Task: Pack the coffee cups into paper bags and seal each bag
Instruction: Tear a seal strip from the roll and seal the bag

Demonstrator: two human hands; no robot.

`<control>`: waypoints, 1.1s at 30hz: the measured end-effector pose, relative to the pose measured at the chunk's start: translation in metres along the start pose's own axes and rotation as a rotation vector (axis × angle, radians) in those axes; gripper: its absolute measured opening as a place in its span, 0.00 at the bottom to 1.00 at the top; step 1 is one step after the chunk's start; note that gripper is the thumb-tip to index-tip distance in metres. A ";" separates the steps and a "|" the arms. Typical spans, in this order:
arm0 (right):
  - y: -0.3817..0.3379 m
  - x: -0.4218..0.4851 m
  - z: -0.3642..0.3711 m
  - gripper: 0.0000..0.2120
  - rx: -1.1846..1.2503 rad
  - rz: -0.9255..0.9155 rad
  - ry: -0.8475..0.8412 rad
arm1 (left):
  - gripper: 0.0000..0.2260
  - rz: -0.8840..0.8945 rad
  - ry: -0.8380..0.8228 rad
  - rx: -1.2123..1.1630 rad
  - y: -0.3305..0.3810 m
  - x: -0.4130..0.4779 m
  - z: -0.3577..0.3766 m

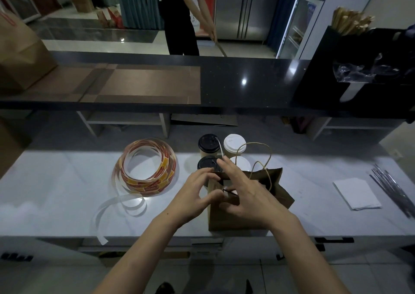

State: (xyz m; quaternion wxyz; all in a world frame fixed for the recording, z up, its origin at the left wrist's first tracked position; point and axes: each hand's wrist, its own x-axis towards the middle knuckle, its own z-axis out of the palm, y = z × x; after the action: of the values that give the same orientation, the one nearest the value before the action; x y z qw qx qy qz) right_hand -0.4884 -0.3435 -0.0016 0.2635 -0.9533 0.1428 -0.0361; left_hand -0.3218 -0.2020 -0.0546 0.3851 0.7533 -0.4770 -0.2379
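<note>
A brown paper bag (pixel 238 218) with twine handles (pixel 267 156) stands at the front edge of the white counter. My left hand (pixel 197 195) pinches its near top edge with thumb and fingers. My right hand (pixel 244 192) lies over the bag's mouth, fingers spread, covering what is inside. Behind the bag stand several lidded cups: a black-lidded cup (pixel 208 145), a second black-lidded cup (pixel 206 163), a white-lidded cup (pixel 234 144) and another white lid (pixel 242 162) half hidden by the bag.
A loose coil of red and yellow sticker tape (pixel 146 165) lies left of the cups, its white backing trailing to the counter's edge. White paper sheets (pixel 357 192) and thin sticks (pixel 393 188) lie at right. A raised black counter (pixel 235 84) runs behind. A person sweeps beyond it.
</note>
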 end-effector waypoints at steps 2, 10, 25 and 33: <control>0.001 0.001 0.000 0.55 0.027 0.000 -0.002 | 0.14 -0.003 0.001 0.004 0.002 0.001 -0.001; 0.002 -0.001 0.004 0.54 0.008 -0.042 0.062 | 0.17 -0.013 -0.006 0.029 -0.001 -0.003 -0.001; 0.003 -0.002 0.003 0.55 0.056 -0.034 0.057 | 0.32 0.017 -0.119 -0.065 -0.003 -0.006 -0.006; 0.006 0.001 0.003 0.53 -0.017 -0.117 0.163 | 0.38 -0.087 -0.077 -0.152 -0.008 -0.003 0.000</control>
State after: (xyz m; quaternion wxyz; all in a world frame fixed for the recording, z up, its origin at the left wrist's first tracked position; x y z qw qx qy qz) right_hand -0.4886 -0.3474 -0.0079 0.2403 -0.9562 0.1080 -0.1279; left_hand -0.3191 -0.1969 -0.0614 0.4118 0.7323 -0.4390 -0.3184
